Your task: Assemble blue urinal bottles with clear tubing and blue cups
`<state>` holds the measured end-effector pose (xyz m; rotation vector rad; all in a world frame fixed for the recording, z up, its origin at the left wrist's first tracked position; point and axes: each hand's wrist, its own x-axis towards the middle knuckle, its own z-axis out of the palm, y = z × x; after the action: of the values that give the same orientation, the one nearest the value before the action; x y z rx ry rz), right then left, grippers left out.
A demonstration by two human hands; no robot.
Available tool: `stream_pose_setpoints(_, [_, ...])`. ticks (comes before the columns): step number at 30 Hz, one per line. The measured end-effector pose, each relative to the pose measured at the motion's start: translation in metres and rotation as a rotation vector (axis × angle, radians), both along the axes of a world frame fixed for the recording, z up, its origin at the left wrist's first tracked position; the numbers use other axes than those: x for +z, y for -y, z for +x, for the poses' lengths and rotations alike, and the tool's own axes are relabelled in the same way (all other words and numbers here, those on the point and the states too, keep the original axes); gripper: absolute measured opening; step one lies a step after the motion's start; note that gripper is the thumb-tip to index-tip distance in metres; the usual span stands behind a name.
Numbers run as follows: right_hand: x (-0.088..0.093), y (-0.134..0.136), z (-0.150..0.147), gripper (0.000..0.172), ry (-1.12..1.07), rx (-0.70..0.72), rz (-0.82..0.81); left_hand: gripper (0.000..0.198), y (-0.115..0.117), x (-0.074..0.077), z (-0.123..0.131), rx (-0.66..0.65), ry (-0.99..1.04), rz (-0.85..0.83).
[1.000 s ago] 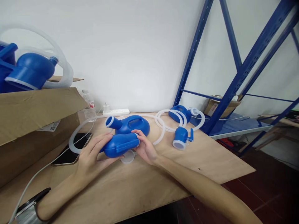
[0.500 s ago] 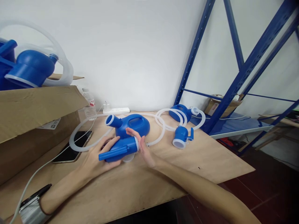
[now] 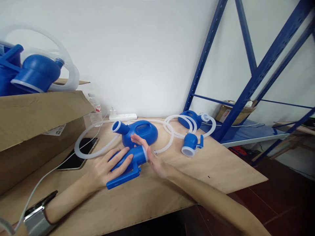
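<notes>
My left hand (image 3: 108, 168) wraps over a blue plastic funnel piece with a side handle (image 3: 128, 164), which lies low over the wooden table (image 3: 172, 183). The handle points toward me. My right hand (image 3: 150, 157) presses its flat, stretched fingers against the white-rimmed open end of that piece. Just behind it lies a blue jug with a white-rimmed spout (image 3: 137, 131), with a clear flexible tube (image 3: 83, 149) looping round it.
A phone (image 3: 77, 158) lies left of my hands with a cable. A cardboard box (image 3: 34, 124) with more blue parts on top fills the left. A second blue funnel and jug with tubing (image 3: 190, 129) lie at the right. Blue shelving (image 3: 246, 88) stands beyond. A power strip (image 3: 123, 116) and a water bottle (image 3: 94, 108) stand at the wall.
The blue funnel piece has turned in my left hand, so its handle swung from the side round toward me. My right hand went from gripping its end to pressing flat on it.
</notes>
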<state>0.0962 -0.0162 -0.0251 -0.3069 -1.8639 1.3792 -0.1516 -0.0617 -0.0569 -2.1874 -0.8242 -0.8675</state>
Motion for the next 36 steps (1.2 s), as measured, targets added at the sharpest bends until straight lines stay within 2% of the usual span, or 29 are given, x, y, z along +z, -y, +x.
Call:
stream_pose_setpoints(3, [-0.005, -0.011, -0.005, 0.081, -0.011, 0.039, -0.093, 0.056, -0.005, -0.002, -0.003, -0.005, -0.049, -0.011])
stream_pose_setpoints(6, [-0.011, -0.028, -0.009, 0.096, 0.004, 0.067, -0.217, 0.053, -0.010, 0.000, 0.003, 0.042, -0.035, -0.065])
stream_pose_setpoints(9, [-0.012, -0.043, -0.006, 0.102, 0.108, 0.077, -0.226, 0.048, -0.013, 0.008, 0.014, 0.088, 0.115, -0.158])
stream_pose_setpoints(11, [-0.008, -0.047, 0.002, 0.097, 0.192, 0.032, -0.103, 0.056, -0.012, 0.015, 0.018, 0.112, 0.345, -0.227])
stream_pose_setpoints(14, [-0.002, -0.046, 0.015, 0.097, 0.362, -0.076, 0.227, 0.074, -0.009, 0.027, 0.014, 0.181, 0.651, -0.319])
stream_pose_setpoints(17, [-0.002, -0.044, 0.021, 0.108, 0.545, -0.148, 0.532, 0.072, -0.008, 0.038, 0.006, 0.196, 0.784, -0.468])
stream_pose_setpoints(20, [-0.008, -0.045, 0.020, 0.117, 0.617, -0.187, 0.638, 0.060, -0.011, 0.044, 0.002, 0.116, 0.870, -0.663])
stream_pose_setpoints(22, [-0.010, -0.046, 0.019, 0.119, 0.656, -0.193, 0.643, 0.063, -0.015, 0.044, 0.002, 0.091, 0.911, -0.736])
stream_pose_setpoints(25, [-0.010, -0.050, 0.021, 0.104, 0.691, -0.215, 0.640, 0.074, -0.019, 0.040, 0.003, 0.095, 0.942, -0.806])
stream_pose_setpoints(29, [-0.005, -0.057, 0.027, 0.060, 0.701, -0.250, 0.742, 0.079, -0.021, 0.037, 0.005, 0.087, 1.006, -0.832])
stream_pose_setpoints(31, [-0.004, -0.060, 0.029, 0.046, 0.703, -0.260, 0.800, 0.080, -0.020, 0.036, 0.005, 0.071, 1.032, -0.815])
stream_pose_setpoints(33, [-0.004, -0.060, 0.029, 0.040, 0.696, -0.258, 0.836, 0.080, -0.019, 0.036, 0.005, 0.066, 1.038, -0.816])
stream_pose_setpoints(36, [-0.006, -0.057, 0.026, 0.042, 0.702, -0.258, 0.857, 0.077, -0.019, 0.037, 0.005, 0.065, 0.992, -0.864])
